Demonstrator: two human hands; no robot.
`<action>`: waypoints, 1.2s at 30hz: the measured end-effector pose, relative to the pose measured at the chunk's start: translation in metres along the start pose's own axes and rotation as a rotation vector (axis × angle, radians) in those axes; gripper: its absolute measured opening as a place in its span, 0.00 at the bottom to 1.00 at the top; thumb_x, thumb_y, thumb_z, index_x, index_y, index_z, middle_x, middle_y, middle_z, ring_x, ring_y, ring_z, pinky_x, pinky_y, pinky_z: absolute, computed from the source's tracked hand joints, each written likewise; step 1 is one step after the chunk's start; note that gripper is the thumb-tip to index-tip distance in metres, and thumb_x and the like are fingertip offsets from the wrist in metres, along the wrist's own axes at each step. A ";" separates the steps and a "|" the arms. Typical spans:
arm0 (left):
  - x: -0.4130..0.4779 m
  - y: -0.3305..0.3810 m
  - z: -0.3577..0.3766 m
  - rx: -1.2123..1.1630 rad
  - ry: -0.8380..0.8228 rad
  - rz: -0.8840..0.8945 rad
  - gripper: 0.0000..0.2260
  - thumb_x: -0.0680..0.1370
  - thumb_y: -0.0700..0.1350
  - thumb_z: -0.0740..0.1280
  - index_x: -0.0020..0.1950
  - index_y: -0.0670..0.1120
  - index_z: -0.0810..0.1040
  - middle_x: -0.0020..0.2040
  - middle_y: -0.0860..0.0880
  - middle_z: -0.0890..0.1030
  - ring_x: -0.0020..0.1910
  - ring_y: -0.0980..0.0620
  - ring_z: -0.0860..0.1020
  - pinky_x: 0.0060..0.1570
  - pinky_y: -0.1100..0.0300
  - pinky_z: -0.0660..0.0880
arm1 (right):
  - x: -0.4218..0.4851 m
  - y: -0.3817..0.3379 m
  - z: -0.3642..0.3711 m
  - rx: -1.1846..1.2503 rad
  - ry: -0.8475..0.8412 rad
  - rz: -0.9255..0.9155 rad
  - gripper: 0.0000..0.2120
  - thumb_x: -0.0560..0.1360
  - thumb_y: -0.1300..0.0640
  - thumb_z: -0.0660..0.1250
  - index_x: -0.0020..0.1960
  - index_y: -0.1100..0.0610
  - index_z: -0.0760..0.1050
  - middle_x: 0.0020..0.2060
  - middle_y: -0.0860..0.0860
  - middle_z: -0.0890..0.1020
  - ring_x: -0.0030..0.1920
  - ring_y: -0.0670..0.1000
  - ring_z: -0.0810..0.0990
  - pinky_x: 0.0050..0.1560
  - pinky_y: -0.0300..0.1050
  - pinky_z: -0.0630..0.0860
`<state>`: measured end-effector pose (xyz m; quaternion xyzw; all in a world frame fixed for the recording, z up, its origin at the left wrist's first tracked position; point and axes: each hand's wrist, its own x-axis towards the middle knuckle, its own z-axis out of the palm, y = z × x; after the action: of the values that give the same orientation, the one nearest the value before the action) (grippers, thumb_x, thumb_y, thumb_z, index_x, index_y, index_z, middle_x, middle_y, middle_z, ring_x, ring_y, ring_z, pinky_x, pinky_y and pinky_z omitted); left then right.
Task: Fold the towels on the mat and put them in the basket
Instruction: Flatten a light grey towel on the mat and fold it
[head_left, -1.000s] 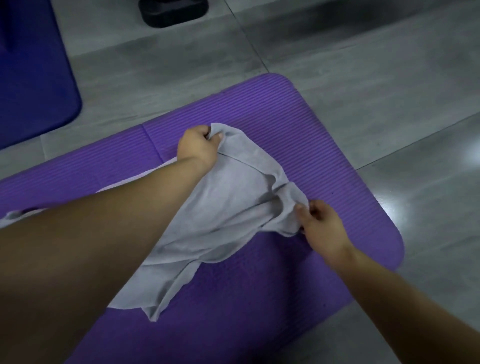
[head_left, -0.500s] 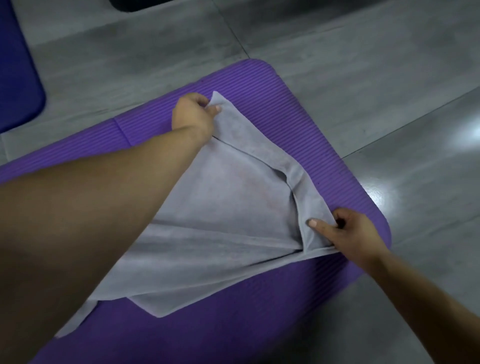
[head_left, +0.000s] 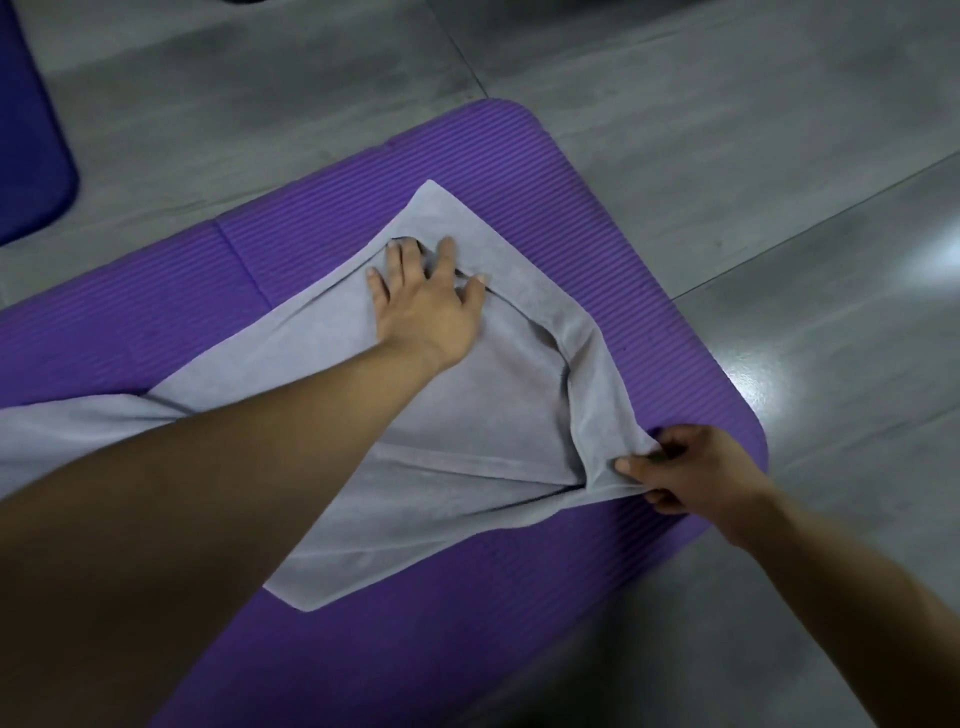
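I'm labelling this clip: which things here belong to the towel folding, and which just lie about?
Job: towel, purple mat, left hand pressing the towel, right hand pinching its corner.
Lying about: blue mat, floor.

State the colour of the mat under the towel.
Purple, finely ribbed mat, clearest in the head view.

left hand (head_left: 423, 306) flat, fingers spread; right hand (head_left: 685, 470) pinching

Your one camera, head-worn, looks forward and steeply down, close over the mat (head_left: 519, 156) on the floor (head_left: 675, 104). Your left arm (head_left: 156, 519) enters at 8 o'clock, your right arm (head_left: 857, 597) at 4 o'clock; the mat's far corner sits at 12 o'clock.
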<state>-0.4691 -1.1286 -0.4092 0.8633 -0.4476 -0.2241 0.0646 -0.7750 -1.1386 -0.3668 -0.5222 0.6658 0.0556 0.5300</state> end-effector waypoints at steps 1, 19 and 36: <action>0.005 -0.001 -0.001 0.004 -0.032 -0.012 0.30 0.84 0.64 0.46 0.84 0.54 0.47 0.83 0.41 0.46 0.82 0.43 0.40 0.78 0.42 0.36 | 0.001 0.001 -0.004 -0.019 0.011 -0.016 0.13 0.66 0.58 0.82 0.43 0.63 0.81 0.28 0.53 0.82 0.29 0.49 0.82 0.33 0.42 0.80; -0.033 -0.114 -0.055 -0.164 0.336 0.065 0.15 0.77 0.51 0.65 0.60 0.45 0.80 0.56 0.42 0.79 0.57 0.38 0.76 0.59 0.44 0.74 | -0.005 -0.103 0.089 -0.535 0.195 -0.857 0.06 0.77 0.56 0.70 0.53 0.55 0.81 0.48 0.52 0.79 0.47 0.55 0.80 0.51 0.46 0.75; -0.073 -0.249 -0.100 -0.346 -0.039 -0.177 0.07 0.74 0.48 0.75 0.45 0.46 0.80 0.35 0.54 0.77 0.36 0.52 0.77 0.37 0.60 0.71 | 0.024 -0.259 0.297 -0.730 -0.256 -1.081 0.14 0.75 0.50 0.75 0.58 0.55 0.82 0.53 0.50 0.82 0.51 0.47 0.78 0.53 0.38 0.71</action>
<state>-0.2756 -0.9315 -0.3739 0.8707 -0.3262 -0.3192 0.1832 -0.3849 -1.0841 -0.3892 -0.9178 0.1805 0.0654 0.3474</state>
